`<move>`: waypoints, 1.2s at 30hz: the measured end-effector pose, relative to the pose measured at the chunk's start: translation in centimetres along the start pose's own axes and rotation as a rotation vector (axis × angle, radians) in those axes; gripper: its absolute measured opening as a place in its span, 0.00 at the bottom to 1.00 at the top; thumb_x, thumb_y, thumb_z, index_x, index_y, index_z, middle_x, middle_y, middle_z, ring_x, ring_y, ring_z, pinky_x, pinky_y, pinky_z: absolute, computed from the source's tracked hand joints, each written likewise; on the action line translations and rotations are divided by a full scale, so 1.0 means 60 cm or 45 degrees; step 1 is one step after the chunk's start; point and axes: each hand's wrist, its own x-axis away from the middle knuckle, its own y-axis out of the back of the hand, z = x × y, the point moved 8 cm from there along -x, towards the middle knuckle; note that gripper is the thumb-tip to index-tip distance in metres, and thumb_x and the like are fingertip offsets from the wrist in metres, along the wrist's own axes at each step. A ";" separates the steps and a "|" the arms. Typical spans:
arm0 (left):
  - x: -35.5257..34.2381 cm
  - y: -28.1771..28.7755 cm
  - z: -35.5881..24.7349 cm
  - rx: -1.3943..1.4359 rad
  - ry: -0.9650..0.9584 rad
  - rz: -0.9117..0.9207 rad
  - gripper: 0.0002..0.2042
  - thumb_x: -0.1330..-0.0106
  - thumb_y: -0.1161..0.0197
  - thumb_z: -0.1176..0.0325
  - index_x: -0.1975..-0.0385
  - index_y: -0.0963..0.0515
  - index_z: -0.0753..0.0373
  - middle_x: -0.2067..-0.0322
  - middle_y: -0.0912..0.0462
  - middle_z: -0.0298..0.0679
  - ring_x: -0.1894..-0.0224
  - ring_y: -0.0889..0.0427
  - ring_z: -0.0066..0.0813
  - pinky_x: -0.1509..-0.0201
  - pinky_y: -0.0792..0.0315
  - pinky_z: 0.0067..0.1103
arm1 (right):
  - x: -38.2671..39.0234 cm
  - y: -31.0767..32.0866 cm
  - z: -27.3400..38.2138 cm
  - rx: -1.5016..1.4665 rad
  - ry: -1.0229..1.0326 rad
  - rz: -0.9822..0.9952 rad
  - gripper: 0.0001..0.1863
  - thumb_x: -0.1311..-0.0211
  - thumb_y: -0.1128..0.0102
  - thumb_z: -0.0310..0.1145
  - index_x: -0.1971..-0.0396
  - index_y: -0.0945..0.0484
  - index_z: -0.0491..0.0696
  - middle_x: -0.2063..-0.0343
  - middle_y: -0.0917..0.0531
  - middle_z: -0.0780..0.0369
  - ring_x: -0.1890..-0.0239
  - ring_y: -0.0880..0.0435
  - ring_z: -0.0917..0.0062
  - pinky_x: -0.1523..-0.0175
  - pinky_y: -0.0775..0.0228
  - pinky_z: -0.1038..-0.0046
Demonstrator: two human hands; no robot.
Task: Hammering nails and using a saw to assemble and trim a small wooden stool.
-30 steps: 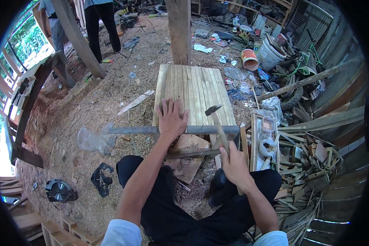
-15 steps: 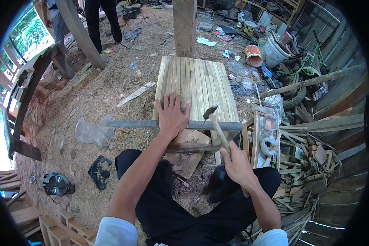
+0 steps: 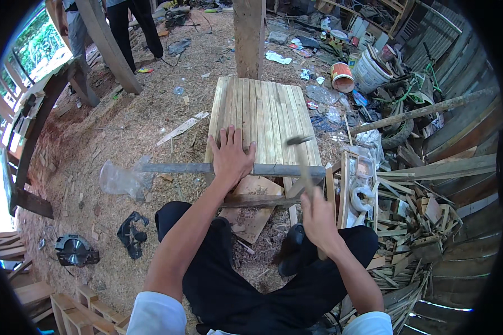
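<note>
A panel of pale wooden strips (image 3: 274, 111) lies before me, with a grey bar (image 3: 179, 167) across its near edge. My left hand (image 3: 232, 159) rests flat near that edge, fingers apart on the strips. My right hand (image 3: 318, 220) grips a hammer (image 3: 299, 140) by its light wooden handle; the head is motion-blurred over the panel's right side. Below the bar are a darker crosspiece (image 3: 257, 200) and a loose board (image 3: 251, 223) between my legs.
A post (image 3: 248, 39) stands behind the panel; two people's legs (image 3: 134, 33) are upper left. A circular saw (image 3: 75, 251) and black plastic (image 3: 131, 234) lie left. Right are a narrow box (image 3: 357, 190), buckets (image 3: 373, 70), a pole (image 3: 430, 110) and heaped offcuts (image 3: 413, 234).
The hammer head has risen slightly and shifted right since half a second ago. My left hand stays pressed on the panel in much the same place.
</note>
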 end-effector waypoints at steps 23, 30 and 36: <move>-0.001 0.005 -0.001 0.013 0.012 0.020 0.34 0.31 0.55 0.45 0.35 0.37 0.68 0.30 0.40 0.48 0.26 0.49 0.47 0.26 0.63 0.54 | 0.011 -0.042 -0.018 0.210 0.022 0.163 0.11 0.30 0.49 0.30 0.66 0.36 0.38 0.81 0.24 0.38 0.72 0.23 0.38 0.67 0.34 0.43; -0.001 0.001 0.001 0.047 0.022 0.027 0.34 0.31 0.54 0.45 0.36 0.37 0.68 0.31 0.40 0.48 0.26 0.48 0.47 0.26 0.60 0.53 | 0.012 0.047 -0.013 -0.186 -0.022 -0.050 0.12 0.27 0.49 0.35 0.62 0.28 0.40 0.85 0.26 0.55 0.82 0.24 0.69 0.74 0.38 0.65; -0.003 0.003 -0.003 0.022 0.027 0.074 0.33 0.31 0.54 0.46 0.35 0.37 0.67 0.31 0.40 0.48 0.26 0.49 0.47 0.26 0.59 0.51 | -0.013 0.042 -0.098 -0.277 -0.154 -0.173 0.13 0.27 0.49 0.37 0.61 0.26 0.41 0.84 0.26 0.61 0.80 0.28 0.77 0.72 0.36 0.68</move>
